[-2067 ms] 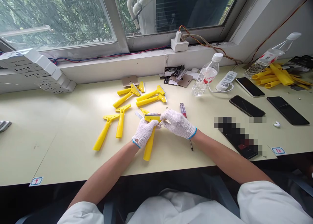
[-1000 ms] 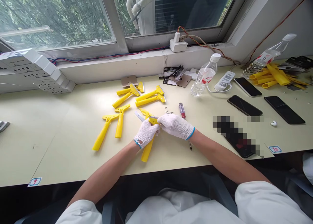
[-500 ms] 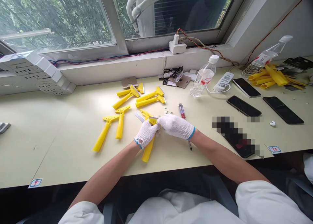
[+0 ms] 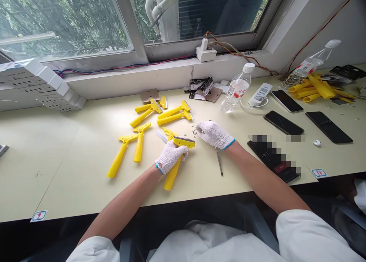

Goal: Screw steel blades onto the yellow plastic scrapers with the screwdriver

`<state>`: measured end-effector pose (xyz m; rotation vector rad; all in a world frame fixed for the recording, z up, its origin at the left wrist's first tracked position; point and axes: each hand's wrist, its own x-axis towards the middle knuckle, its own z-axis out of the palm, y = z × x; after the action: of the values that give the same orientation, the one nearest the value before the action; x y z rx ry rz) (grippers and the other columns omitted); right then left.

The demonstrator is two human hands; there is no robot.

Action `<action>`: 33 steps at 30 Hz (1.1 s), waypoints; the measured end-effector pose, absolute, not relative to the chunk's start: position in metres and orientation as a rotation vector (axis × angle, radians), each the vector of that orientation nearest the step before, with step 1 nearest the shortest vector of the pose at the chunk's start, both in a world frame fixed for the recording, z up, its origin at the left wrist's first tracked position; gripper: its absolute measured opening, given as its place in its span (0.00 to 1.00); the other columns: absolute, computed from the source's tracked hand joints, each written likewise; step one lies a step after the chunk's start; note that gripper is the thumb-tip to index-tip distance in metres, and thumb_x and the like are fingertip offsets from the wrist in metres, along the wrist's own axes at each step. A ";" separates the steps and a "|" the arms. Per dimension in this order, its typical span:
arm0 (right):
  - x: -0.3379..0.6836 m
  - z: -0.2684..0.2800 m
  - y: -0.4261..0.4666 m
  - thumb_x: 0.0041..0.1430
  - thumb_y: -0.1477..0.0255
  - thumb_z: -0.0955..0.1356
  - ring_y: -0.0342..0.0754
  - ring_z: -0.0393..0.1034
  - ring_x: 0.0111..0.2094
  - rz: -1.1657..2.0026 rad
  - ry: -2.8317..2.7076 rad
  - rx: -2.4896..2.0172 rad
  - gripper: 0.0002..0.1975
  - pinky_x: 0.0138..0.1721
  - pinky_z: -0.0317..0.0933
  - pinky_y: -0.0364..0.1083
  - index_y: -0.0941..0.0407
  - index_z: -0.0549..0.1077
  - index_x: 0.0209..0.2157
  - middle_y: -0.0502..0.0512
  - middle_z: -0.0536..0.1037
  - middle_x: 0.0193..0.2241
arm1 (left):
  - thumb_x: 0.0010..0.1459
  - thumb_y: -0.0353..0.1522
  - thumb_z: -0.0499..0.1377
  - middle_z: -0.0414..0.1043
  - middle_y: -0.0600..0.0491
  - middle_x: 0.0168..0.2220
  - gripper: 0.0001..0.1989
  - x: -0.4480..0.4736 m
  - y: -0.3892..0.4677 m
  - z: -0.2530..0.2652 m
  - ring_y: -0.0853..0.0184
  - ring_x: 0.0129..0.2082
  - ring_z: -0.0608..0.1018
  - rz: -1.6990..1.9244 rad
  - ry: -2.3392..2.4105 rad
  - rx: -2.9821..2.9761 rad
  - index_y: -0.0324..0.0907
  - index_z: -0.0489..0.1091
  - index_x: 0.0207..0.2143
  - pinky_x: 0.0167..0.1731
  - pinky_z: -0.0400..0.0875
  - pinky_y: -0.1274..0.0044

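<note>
My left hand (image 4: 170,155), in a white knit glove with a blue cuff, grips a yellow scraper (image 4: 172,176) just below its head. The scraper's wide head points up and right, and its handle slants down toward the table's front edge. My gloved right hand (image 4: 214,134) is apart from it, fingers bent down beside a scatter of small screws (image 4: 195,133). Whether a screw is between those fingertips is hidden. Under that hand lies a screwdriver, its shaft (image 4: 219,163) showing and its handle mostly covered. A flat metal blade (image 4: 161,136) and another yellow scraper head (image 4: 169,132) lie behind my left hand.
Several yellow scrapers (image 4: 117,162) lie left and behind. Farther back are black packaging (image 4: 201,87) and a water bottle (image 4: 236,88). To the right are a power strip (image 4: 260,94), phones (image 4: 283,123), an earbud (image 4: 317,142) and yellow handles (image 4: 320,87). White boxes (image 4: 51,87) stand at left.
My right hand has left the scraper head and moved right and back to the screws, now covering the screwdriver's handle. My left hand still holds the scraper, its head now fully visible.
</note>
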<state>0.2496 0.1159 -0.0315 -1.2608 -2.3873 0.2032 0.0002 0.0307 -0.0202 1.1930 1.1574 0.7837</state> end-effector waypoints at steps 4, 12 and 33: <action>0.247 -0.028 0.113 0.69 0.78 0.69 0.55 0.78 0.40 0.272 -2.333 -1.162 0.07 0.46 0.68 0.50 0.57 0.81 0.43 0.61 0.85 0.39 | 0.55 0.34 0.65 0.77 0.52 0.26 0.09 0.001 0.030 -0.019 0.68 0.23 0.76 0.809 1.103 1.144 0.39 0.79 0.37 0.29 0.74 0.74; 0.242 -0.003 0.092 0.75 0.65 0.67 0.47 0.72 0.32 0.988 -2.333 -1.065 0.14 0.36 0.61 0.46 0.55 0.78 0.35 0.50 0.79 0.31 | 0.56 0.31 0.65 0.78 0.55 0.27 0.22 0.004 0.028 -0.011 0.68 0.24 0.77 0.812 1.008 1.186 0.37 0.78 0.54 0.30 0.76 0.74; 0.236 -0.004 0.090 0.80 0.67 0.60 0.49 0.71 0.32 0.839 -2.161 -1.181 0.15 0.38 0.64 0.49 0.52 0.67 0.35 0.54 0.78 0.32 | 0.55 0.34 0.69 0.76 0.57 0.26 0.32 0.004 0.022 0.006 0.68 0.23 0.75 0.787 0.950 1.111 0.39 0.70 0.61 0.28 0.72 0.75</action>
<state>0.2358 0.0896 -0.0040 -1.1810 -2.1614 0.8387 0.0043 0.0220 0.0059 1.1111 0.9505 0.7873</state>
